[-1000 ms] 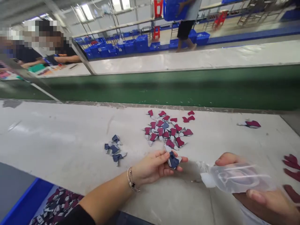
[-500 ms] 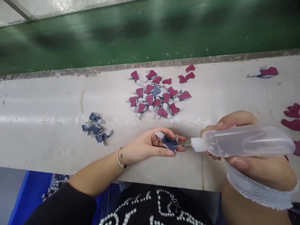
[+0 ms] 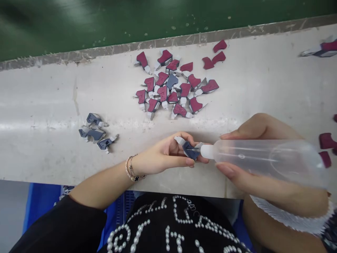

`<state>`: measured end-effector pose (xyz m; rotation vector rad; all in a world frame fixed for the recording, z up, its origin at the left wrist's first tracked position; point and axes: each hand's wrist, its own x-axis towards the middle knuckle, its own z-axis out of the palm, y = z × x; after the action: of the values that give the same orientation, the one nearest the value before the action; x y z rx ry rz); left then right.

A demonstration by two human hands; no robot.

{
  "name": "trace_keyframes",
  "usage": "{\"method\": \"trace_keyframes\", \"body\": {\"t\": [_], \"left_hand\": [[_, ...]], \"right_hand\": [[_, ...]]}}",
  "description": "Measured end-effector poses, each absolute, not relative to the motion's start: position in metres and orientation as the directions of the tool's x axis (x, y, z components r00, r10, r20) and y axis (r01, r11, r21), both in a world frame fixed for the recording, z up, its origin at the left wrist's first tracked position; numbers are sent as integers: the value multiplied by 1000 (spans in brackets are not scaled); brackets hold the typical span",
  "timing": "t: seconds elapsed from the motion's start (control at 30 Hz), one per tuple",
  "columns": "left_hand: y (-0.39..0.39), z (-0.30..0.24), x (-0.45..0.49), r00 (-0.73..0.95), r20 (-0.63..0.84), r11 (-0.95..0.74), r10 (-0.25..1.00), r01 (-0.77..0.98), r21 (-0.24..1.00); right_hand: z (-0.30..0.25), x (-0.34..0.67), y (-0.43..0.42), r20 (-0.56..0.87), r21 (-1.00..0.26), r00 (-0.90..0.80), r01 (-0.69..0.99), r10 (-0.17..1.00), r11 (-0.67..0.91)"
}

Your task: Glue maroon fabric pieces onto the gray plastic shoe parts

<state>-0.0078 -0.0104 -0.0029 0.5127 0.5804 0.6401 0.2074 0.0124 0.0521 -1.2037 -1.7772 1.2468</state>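
Note:
My left hand (image 3: 168, 156) pinches a small navy and white plastic piece (image 3: 189, 148) between thumb and fingers, just above the white table (image 3: 47, 147). My right hand (image 3: 263, 175) is wrapped around a clear squeeze bottle (image 3: 265, 158) lying sideways. Its thin needle tip touches the navy piece. A pile of several maroon and white pieces (image 3: 173, 84) lies beyond my hands. A small group of three navy pieces (image 3: 96, 131) lies to the left.
A green conveyor belt (image 3: 131, 21) runs along the table's far edge. More maroon pieces (image 3: 326, 144) lie at the right edge, and one piece (image 3: 319, 49) at the far right. A blue bin (image 3: 39, 203) with pieces sits below the table's near edge.
The view has tilted down toward the table. My right hand brought the bottle leftward until its needle tip met the navy piece in my left hand.

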Motion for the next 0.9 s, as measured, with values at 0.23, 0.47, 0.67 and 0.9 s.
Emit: {"method": "trace_keyframes", "body": {"t": [0.23, 0.47, 0.67, 0.9], "left_hand": [[-11, -5, -9, 650, -377, 690, 660, -325, 647], [-10, -5, -9, 655, -375, 688, 656, -316, 653], [-10, -5, -7, 641, -333, 646, 692, -342, 682], [-10, -6, -7, 639, -355, 658, 683, -326, 679]], "right_hand": [[48, 203, 9, 35, -894, -376, 403, 926, 198], [47, 206, 9, 36, -869, -414, 436, 910, 233], [49, 203, 9, 64, -844, -400, 468, 914, 264], [53, 199, 8, 9, -894, -389, 409, 921, 182]]}}
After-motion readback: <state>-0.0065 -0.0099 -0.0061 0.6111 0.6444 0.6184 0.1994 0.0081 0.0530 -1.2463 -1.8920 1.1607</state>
